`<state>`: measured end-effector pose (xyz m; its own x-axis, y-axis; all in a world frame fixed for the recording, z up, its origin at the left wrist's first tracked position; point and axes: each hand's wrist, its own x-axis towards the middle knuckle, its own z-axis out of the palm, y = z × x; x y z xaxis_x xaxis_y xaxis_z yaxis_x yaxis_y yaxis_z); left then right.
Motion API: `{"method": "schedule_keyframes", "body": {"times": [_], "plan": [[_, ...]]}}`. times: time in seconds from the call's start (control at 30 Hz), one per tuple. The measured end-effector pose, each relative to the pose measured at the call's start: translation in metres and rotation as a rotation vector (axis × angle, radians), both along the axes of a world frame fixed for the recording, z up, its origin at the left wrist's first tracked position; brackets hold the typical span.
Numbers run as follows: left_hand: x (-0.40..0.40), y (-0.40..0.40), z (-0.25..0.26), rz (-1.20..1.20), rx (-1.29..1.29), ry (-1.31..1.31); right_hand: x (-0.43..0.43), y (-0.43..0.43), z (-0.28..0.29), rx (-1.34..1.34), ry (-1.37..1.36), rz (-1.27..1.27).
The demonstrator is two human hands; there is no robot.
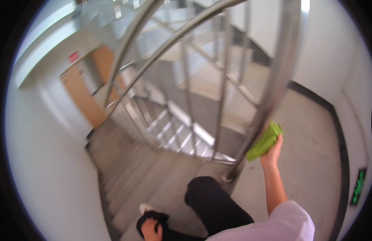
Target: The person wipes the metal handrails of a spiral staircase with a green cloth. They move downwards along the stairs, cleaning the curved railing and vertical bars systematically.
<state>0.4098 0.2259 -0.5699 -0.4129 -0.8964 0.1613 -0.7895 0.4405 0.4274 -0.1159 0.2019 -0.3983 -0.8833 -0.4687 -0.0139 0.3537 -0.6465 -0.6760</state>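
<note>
My right hand point(272, 155) grips a folded green cloth point(264, 141) by its right side. The cloth is up against the lower part of a thick metal newel post point(274, 81), and from here I cannot tell whether they touch. My left hand point(152, 230) is low at the picture's bottom edge, in front of my black trouser leg point(153, 217). Its fingers look bent, and whether anything lies under them is hidden.
Concrete stairs point(134, 183) descend on the left beside a white wall point(53, 168). Metal handrails point(174, 36) with upright bars curve above the stairwell. Further down are wooden doors point(83, 93). To the right lies a landing floor point(309, 156), with a green-lit sign point(358, 186) on the wall.
</note>
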Motion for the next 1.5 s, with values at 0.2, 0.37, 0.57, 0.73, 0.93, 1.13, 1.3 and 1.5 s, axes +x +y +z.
{"method": "schedule_keyframes", "body": {"times": [0.2,0.37,0.57,0.73,0.93,1.13,1.3,1.5], "plan": [[-0.048,0.089,0.042,-0.840,0.341,0.059,-0.008,-0.001,0.156,-0.065,0.831,-0.229],[-0.077,0.072,0.037,-0.963,0.451,0.035,-0.027,-0.018,0.252,0.388,1.266,-0.605],[-0.087,0.067,0.038,-1.093,0.458,0.023,0.015,-0.030,0.264,0.544,1.150,-0.630],[-0.105,0.069,0.031,-1.198,0.455,-0.022,0.010,-0.050,0.104,0.407,1.382,-0.980],[-0.117,0.071,0.045,-1.280,0.588,-0.021,0.030,-0.014,-0.134,0.806,1.149,-0.460],[-0.103,0.084,0.034,-1.169,0.930,0.180,0.027,0.000,-0.181,0.951,0.948,-0.244],[-0.097,0.092,0.012,-1.206,0.793,0.095,0.024,-0.019,-0.082,0.769,1.043,-0.451],[-0.098,0.083,0.025,-1.252,0.879,0.122,-0.004,-0.024,0.063,0.580,1.264,-0.547]]}}
